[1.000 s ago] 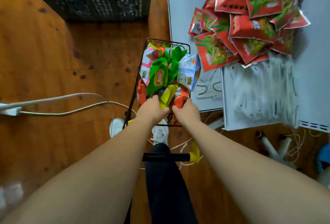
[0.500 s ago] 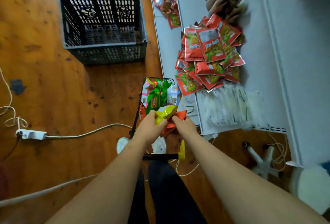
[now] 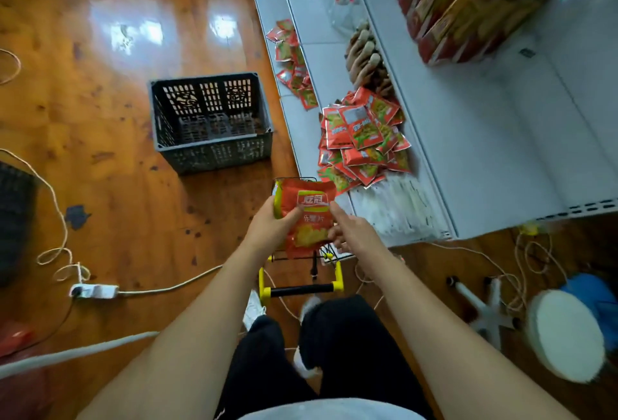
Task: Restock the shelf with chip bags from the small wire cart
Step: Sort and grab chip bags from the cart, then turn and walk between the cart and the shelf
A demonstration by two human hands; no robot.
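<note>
Left hand (image 3: 271,229) and right hand (image 3: 351,235) both gripping an orange chip bag (image 3: 307,215), above the wire cart (image 3: 301,286), beside the white shelf (image 3: 468,152)

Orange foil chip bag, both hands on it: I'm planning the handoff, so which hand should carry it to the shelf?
Probably the right hand: the white metal shelf lies on its side. The left hand grips the orange foil chip bag from the far side.

At 1 o'clock, the red packet pile (image 3: 363,138) and white packets (image 3: 394,209) crowd the lowest shelf (image 3: 301,125), whereas the middle shelf (image 3: 485,138) at 2 o'clock offers bare surface. The black crate (image 3: 210,122) obstructs the floor at 11 o'clock.
</note>
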